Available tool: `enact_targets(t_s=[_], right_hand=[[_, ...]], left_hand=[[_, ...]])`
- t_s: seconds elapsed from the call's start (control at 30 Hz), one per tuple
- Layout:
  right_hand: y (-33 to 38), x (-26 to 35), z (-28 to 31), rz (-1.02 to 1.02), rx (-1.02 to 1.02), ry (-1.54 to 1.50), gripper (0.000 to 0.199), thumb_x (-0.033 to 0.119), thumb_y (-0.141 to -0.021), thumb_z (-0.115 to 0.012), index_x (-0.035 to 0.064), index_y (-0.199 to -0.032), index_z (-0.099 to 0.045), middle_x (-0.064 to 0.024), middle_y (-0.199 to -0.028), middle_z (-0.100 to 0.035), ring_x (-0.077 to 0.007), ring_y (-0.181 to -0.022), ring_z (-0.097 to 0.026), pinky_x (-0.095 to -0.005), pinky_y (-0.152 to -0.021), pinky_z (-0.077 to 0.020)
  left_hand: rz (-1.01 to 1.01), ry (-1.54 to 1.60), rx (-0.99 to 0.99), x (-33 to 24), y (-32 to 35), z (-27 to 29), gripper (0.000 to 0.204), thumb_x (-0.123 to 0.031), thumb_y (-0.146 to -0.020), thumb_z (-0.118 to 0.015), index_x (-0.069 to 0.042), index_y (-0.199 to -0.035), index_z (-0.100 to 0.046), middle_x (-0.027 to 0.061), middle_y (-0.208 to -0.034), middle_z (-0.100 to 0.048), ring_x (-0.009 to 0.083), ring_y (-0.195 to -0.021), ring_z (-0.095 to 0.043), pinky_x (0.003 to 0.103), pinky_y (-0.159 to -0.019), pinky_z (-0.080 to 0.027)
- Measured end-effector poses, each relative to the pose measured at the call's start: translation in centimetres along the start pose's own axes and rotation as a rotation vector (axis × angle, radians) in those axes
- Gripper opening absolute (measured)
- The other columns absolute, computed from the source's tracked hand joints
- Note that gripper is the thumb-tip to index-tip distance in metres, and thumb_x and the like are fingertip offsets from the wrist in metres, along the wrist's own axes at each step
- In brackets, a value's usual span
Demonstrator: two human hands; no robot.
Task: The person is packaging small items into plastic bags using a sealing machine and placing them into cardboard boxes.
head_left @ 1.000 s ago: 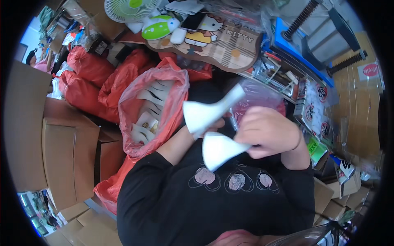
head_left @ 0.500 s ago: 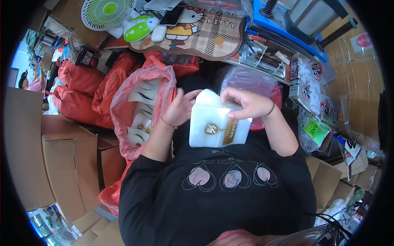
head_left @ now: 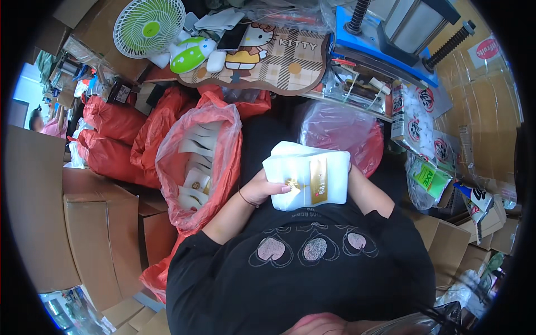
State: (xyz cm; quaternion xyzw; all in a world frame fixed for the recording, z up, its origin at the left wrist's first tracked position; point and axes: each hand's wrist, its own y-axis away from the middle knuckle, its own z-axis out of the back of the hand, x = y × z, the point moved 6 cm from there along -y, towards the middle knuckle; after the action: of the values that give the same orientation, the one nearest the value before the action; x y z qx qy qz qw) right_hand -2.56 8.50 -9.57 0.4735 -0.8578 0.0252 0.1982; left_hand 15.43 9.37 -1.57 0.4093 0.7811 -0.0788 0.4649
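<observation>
A stack of flat white glossy pieces (head_left: 329,156) with gold print is held up in front of my chest. My left hand (head_left: 262,188) grips its left side, the thumb lying across the front face and the other fingers behind. At the right edge of the stack is my right hand (head_left: 355,176), mostly hidden behind it, so its fingers do not show. To the left stands an open red plastic bag (head_left: 226,187) lined with clear film. Inside lie several similar white pieces (head_left: 196,146), some with gold marks.
Filled red bags (head_left: 114,120) and cardboard boxes (head_left: 89,223) crowd the left. A worktop with a patterned mat (head_left: 296,67), a green-white fan (head_left: 149,28) and a blue-based press (head_left: 385,50) lies ahead. Beyond my right knee sits another red bag (head_left: 340,125). A person (head_left: 54,127) is far left.
The stack has turned more squarely toward me and its raised top flap is down. My left hand has come onto its left side; my right has dropped from the top to behind the right edge.
</observation>
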Motion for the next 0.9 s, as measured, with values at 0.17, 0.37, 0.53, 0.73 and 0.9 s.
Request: enact_targets(t_s=[0.17, 0.37, 0.53, 0.73, 0.9], right_hand=[[3.3, 1.1, -3.3, 0.214, -0.041, -0.155, 0.065, 0.039, -0.098, -0.055, -0.0016, -0.147, -0.044, -0.0208, -0.144, -0.054, -0.0327, -0.134, -0.053, -0.0473, -0.113, -0.0414], [4.2, 1.7, -4.4, 0.321, -0.162, 0.018, 0.059, 0.037, -0.098, -0.056, -0.0004, -0.144, -0.048, -0.0179, -0.14, -0.058, -0.031, -0.127, -0.058, -0.0453, -0.109, -0.0459], [2.5, 0.2, -1.5, 0.427, 0.155, -0.176, 0.038, 0.027, -0.104, -0.049, 0.0018, -0.131, -0.06, -0.0151, -0.128, -0.066, -0.0262, -0.114, -0.066, -0.0388, -0.097, -0.0547], [8.6, 9.7, -9.2, 0.614, -0.108, -0.061, 0.017, 0.025, -0.108, -0.045, 0.0134, -0.095, -0.047, -0.0001, -0.075, -0.041, -0.0063, -0.055, -0.036, -0.0205, -0.046, -0.0308], [5.4, 8.2, -8.6, 0.521, -0.279, 0.008, 0.013, 0.023, -0.108, -0.044, 0.0145, -0.099, -0.047, -0.0013, -0.083, -0.049, -0.0046, -0.053, -0.034, -0.0175, -0.041, -0.0252]], left_hand=[[-0.074, 0.059, -0.025, -0.2, 0.4, 0.2, 0.076, -0.011, -0.072, -0.078, 0.001, -0.141, -0.047, 0.0128, -0.126, -0.064, 0.0245, -0.117, -0.062, 0.038, -0.102, -0.049], [0.049, 0.315, -0.012, -0.3, 0.4, 1.5, 0.077, -0.009, -0.072, -0.076, 0.003, -0.141, -0.045, 0.016, -0.126, -0.064, 0.0274, -0.116, -0.065, 0.039, -0.1, -0.052], [0.054, 0.242, 0.103, -1.0, -1.2, 0.0, 0.072, -0.008, -0.072, -0.077, 0.004, -0.138, -0.05, 0.018, -0.127, -0.065, 0.029, -0.115, -0.066, 0.042, -0.099, -0.053], [-0.061, 0.251, -0.057, -3.5, -1.3, 3.1, 0.075, -0.007, -0.072, -0.075, 0.005, -0.14, -0.046, 0.0167, -0.129, -0.063, 0.029, -0.115, -0.065, 0.041, -0.1, -0.053], [-0.116, 0.277, -0.046, -6.0, -2.8, 2.6, 0.076, -0.008, -0.072, -0.075, 0.004, -0.14, -0.045, 0.0175, -0.128, -0.062, 0.0293, -0.115, -0.065, 0.04, -0.098, -0.054]])
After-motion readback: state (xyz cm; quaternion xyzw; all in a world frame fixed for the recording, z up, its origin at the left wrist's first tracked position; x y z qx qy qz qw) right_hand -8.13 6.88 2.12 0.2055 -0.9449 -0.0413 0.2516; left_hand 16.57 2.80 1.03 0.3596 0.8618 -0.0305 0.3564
